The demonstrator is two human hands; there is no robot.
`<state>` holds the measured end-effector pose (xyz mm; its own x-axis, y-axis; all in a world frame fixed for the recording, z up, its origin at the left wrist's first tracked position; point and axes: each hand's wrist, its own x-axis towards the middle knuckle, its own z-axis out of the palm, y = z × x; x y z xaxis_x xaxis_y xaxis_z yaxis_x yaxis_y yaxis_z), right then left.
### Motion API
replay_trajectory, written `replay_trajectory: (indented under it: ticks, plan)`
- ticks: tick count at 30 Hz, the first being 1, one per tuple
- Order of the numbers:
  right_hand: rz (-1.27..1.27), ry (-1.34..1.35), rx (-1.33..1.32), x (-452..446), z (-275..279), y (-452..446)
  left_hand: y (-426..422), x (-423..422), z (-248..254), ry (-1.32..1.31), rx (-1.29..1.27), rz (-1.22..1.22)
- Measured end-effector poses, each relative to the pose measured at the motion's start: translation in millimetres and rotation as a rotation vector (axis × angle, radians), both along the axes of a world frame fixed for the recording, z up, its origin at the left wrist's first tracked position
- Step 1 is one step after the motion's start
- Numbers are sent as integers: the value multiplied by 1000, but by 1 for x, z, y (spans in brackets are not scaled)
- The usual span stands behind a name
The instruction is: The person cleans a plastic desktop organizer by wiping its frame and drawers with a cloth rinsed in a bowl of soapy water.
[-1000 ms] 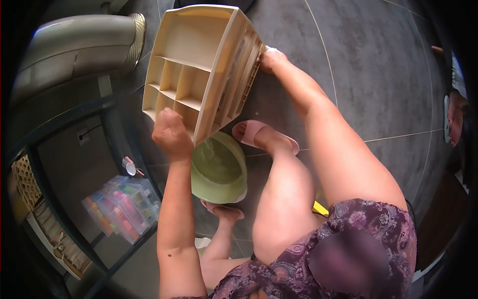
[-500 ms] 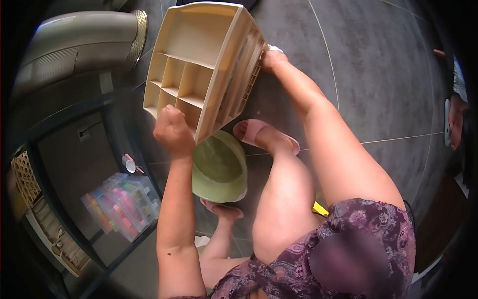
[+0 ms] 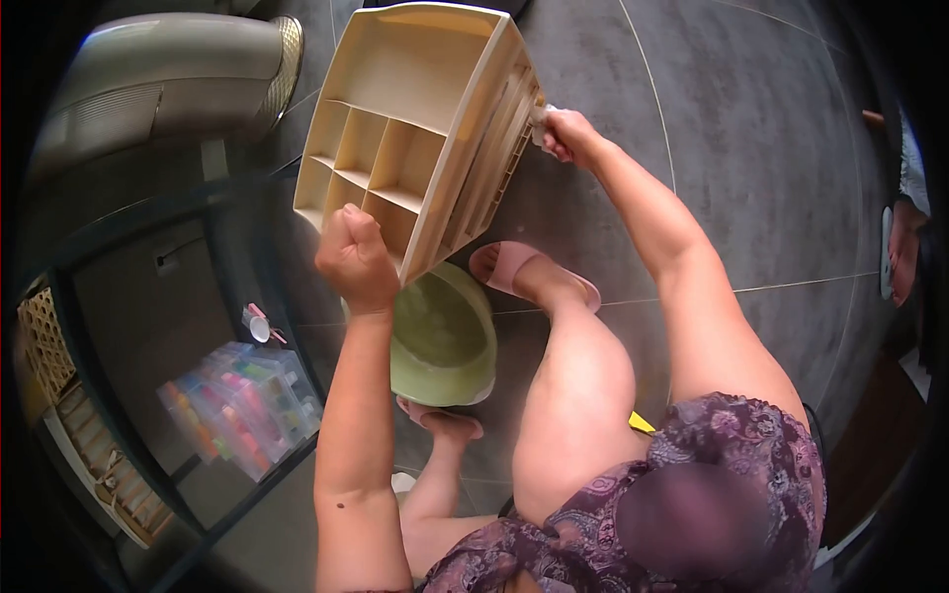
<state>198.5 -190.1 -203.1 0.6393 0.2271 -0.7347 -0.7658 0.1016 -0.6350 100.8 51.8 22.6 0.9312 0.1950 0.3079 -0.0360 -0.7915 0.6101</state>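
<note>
A cream plastic organizer [image 3: 410, 64] with several compartments is tilted up above the floor. My left hand [image 3: 356, 257] is closed round the compartment wall at its lower edge. On its right side, my right hand [image 3: 573, 136] grips a white cloth [image 3: 541, 127] beside the slatted side of the organizer. Below the organizer, a green basin [image 3: 445, 341] stands on the floor between my feet, partly hidden by the organizer and my left hand. It appears to hold water.
A dark metal frame [image 3: 119, 252] stands at the left, with clear boxes of colourful items [image 3: 242, 405] by it. A grey rounded object [image 3: 178, 79] lies at upper left. Another person's foot [image 3: 902, 247] shows at far right. Something yellow [image 3: 641, 423] is beside my leg.
My right hand has moved right and slightly down with the cloth, a little away from the organizer's side. The organizer and my left hand have shifted slightly right.
</note>
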Motion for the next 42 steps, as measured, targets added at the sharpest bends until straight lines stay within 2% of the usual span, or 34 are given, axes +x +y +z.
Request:
replay_trajectory:
  ticks: [3,6,10,14,16,17,20,21,24,27,28,31,33,36,37,39,42]
  plan:
    - [-221,184,599,-35,15,-29,0,0,-2,-46,-7,-10]
    - [-227,229,822,-63,39,-45,0,0,-2,-66,1,-22]
    - [-157,235,952,-78,63,-43,2,0,-4,-60,-35,-7]
    - [-55,317,896,-90,102,-29,3,1,-2,-89,-129,-26]
    - [77,338,915,-98,112,-23,6,0,-2,-117,-186,-46]
    - [125,344,948,-103,115,-20,8,-1,1,-39,-127,-17]
    - [202,344,1086,-120,133,-2,8,-8,28,-17,-764,-22]
    - [224,348,1128,-125,137,6,15,-18,32,-45,-851,-5]
    - [248,454,1205,-141,140,29,15,-69,32,-80,-918,25]
    - [278,638,1248,-148,166,62,18,-112,6,143,-997,-3]
    - [368,621,1300,-152,160,72,19,-122,-1,181,-1040,-37]
    - [428,697,1203,-155,168,95,25,-143,-9,313,-1378,-173]
    - [495,563,1233,-154,155,107,33,-153,-20,508,-1308,-135]
    - [420,423,784,-154,163,121,51,-177,-35,674,-1246,5]
    - [436,398,716,-154,158,125,57,-184,-40,708,-1235,59]
    - [530,257,508,-155,154,138,71,-199,-48,681,-1253,145]
    - [716,58,196,-159,135,158,106,-216,-63,638,-1445,257]
